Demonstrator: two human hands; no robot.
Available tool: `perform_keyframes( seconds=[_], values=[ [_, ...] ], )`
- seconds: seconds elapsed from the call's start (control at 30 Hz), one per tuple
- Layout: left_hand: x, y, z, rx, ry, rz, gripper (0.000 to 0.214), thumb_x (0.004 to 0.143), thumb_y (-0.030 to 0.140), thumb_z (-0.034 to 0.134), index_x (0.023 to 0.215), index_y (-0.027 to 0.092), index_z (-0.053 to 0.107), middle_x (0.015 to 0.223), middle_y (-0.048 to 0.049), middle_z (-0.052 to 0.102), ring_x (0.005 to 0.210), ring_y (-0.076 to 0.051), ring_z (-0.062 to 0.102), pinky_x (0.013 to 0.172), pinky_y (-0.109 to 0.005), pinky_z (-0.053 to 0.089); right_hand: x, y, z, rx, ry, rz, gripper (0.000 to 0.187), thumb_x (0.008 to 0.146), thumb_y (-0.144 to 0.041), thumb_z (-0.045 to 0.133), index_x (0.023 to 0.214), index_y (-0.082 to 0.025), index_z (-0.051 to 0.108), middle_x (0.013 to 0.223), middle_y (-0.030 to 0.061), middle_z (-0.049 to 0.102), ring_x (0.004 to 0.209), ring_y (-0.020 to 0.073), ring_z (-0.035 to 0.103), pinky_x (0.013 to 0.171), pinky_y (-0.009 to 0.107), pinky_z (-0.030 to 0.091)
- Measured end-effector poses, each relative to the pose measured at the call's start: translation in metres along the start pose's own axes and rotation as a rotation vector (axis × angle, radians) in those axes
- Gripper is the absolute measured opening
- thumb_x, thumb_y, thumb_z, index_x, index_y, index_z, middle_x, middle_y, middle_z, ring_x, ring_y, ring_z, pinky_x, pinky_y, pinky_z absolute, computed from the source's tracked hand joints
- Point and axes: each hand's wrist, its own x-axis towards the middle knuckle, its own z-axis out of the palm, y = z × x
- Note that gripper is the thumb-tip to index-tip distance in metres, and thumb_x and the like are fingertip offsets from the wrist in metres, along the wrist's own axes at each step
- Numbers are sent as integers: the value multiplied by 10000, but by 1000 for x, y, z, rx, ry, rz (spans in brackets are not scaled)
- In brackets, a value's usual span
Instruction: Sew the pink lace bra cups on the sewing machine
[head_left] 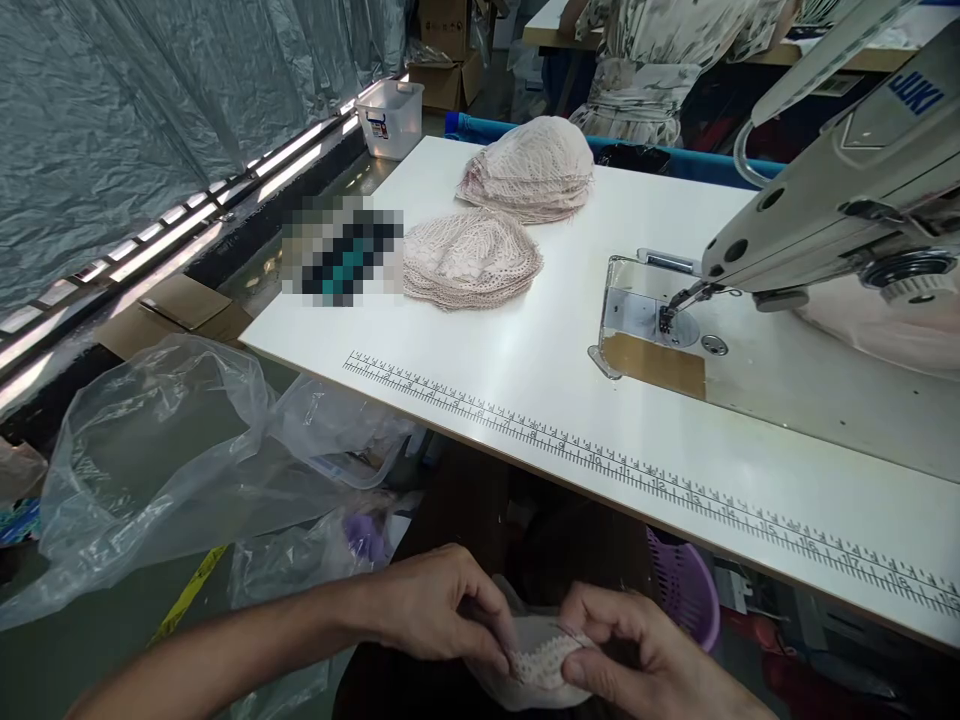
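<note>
A small piece of pale lace fabric (544, 660), part sheer and part patterned, is held low above my lap. My left hand (450, 610) pinches its left side between thumb and fingers. On the right side, my right hand (626, 650) grips the fabric's edge, thumb on top. Both hands are below the table's front edge. Two stacks of pinkish lace pieces lie on the white table (562, 330): a nearer stack (469, 260) and a farther stack (529, 170).
A sewing machine (832, 190) occupies the table's right side. A printed ruler (600, 460) runs along the front edge. Clear plastic bags (157, 450) hang at the left, and a purple basket (686, 590) stands under the table. A clear bin (390, 120) sits beyond the far left corner.
</note>
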Motion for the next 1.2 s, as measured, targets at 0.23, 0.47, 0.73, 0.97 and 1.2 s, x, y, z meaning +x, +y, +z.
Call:
perform_keyframes(
  seconds=[0.23,0.47,0.73,0.97,1.2],
  values=[
    [6,6,9,82,70,-21,377,611,469,798,799,144,772,566,44,546,542,-82,447,489,-172,308,2,-6,3,49,7,1,340,872,-510,541,743,-195,544,638,-34,561,622,118,446,602,226,336],
    [8,7,9,52,49,-6,309,658,408,771,836,155,778,652,2,668,599,-115,555,564,-170,401,0,-5,-1,-113,16,107,197,790,-431,640,779,-236,658,746,-21,607,789,173,500,702,253,357],
    [7,11,10,178,80,-38,330,623,169,752,952,196,759,571,59,577,519,-84,473,531,-157,370,6,0,-1,-59,6,25,206,781,-376,610,689,-192,598,648,-35,520,630,122,460,583,215,336],
    [3,19,12,249,74,140,421,636,-7,539,971,155,736,623,47,539,557,-81,492,534,-146,347,1,-1,1,-103,129,43,151,734,-339,634,680,-215,567,692,-34,532,679,140,499,618,204,373],
    [2,20,11,293,68,222,478,637,-52,466,1001,130,717,619,48,505,535,-69,473,512,-141,337,1,-5,-2,-158,95,0,170,737,-316,585,642,-211,490,653,-35,504,648,137,497,595,196,387]
  ],
)
